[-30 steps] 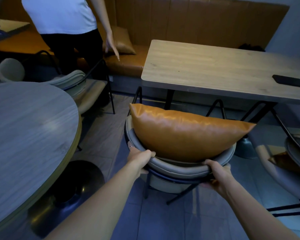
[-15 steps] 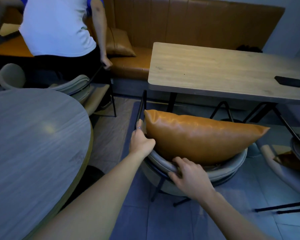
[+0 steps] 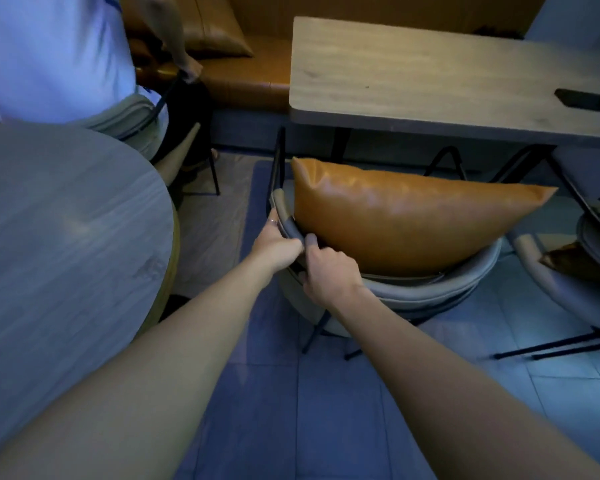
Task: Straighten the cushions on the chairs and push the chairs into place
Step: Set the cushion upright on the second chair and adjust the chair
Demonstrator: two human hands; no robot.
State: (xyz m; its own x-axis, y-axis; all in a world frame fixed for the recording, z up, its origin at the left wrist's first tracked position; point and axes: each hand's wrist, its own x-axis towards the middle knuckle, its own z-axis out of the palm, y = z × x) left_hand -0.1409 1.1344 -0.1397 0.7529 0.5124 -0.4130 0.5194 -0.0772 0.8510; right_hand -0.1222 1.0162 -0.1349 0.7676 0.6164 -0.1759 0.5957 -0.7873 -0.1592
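Blue-grey floor tiles (image 3: 326, 410) are filling the lower part of the view, with a tan upholstered bench (image 3: 243, 74) running along the back wall at twelve o'clock. At nine o'clock a round grey table (image 3: 59, 237) is curving into the scene, and at one o'clock a rectangular wooden table (image 3: 430, 81) is carrying a dark flat object (image 3: 586, 99) near its right edge. Below that table, near the centre, a grey padded chair (image 3: 430, 292) on thin black legs is standing with its back toward the camera, and an orange leather-look cushion (image 3: 406, 220) is leaning upright against the inside of its curved backrest, its right corner sticking out past the chair toward three o'clock. The left hand (image 3: 274, 247) is gripping the backrest's left end, fingers curled together around the rim. The right hand (image 3: 329, 271) is sitting just beside it, touching it, fingers wrapped over the same rim with the thumb pressing near the cushion's lower left edge. At three o'clock a second grey chair (image 3: 568, 271) is showing partly, with a brown cushion (image 3: 575, 261) lying on it. At eleven o'clock another person in a white shirt (image 3: 49, 53) is bending over a third chair (image 3: 136, 116), one hand (image 3: 187, 67) holding its black frame.
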